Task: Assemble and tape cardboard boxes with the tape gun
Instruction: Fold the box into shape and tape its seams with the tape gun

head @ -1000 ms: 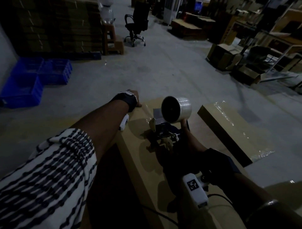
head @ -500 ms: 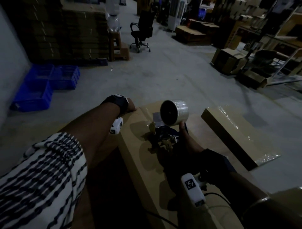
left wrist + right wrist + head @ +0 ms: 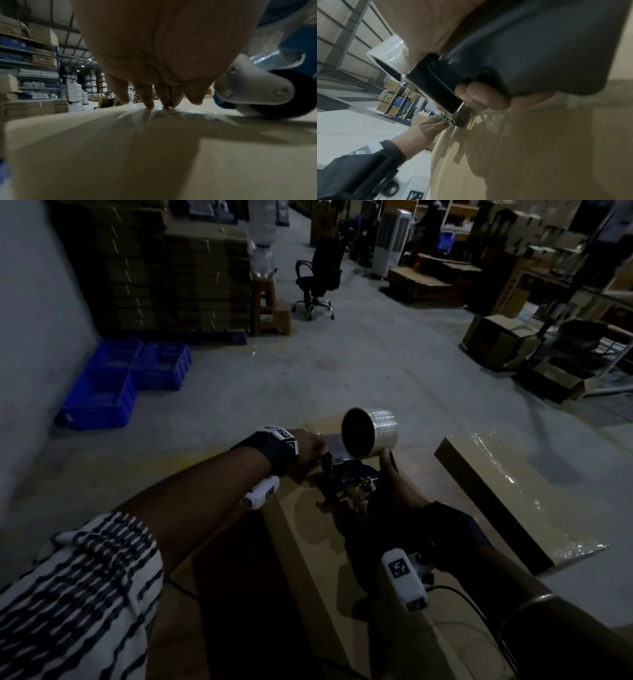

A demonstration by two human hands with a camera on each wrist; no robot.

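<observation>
A long brown cardboard box (image 3: 308, 546) lies in front of me. My right hand (image 3: 394, 484) grips the handle of the tape gun (image 3: 349, 484), which sits on the box top near its far end; the clear tape roll (image 3: 370, 437) sticks up above it. In the right wrist view the fingers (image 3: 481, 97) curl round the dark handle (image 3: 530, 60). My left hand (image 3: 310, 445) is right beside the gun's front. Its straight fingertips (image 3: 150, 104) press down on shiny tape on the box (image 3: 120, 148), next to the gun's roller (image 3: 257, 86).
A second flat box (image 3: 513, 491) with glossy tape lies on the floor to the right. Blue crates (image 3: 113, 385) stand at the left wall, with stacked cardboard (image 3: 164, 268) behind them. An office chair (image 3: 318, 275) and more boxes (image 3: 496, 340) stand farther off on the concrete floor.
My left hand has slid right along the box's far end until it is beside the tape gun's front. The right hand keeps its grip on the gun.
</observation>
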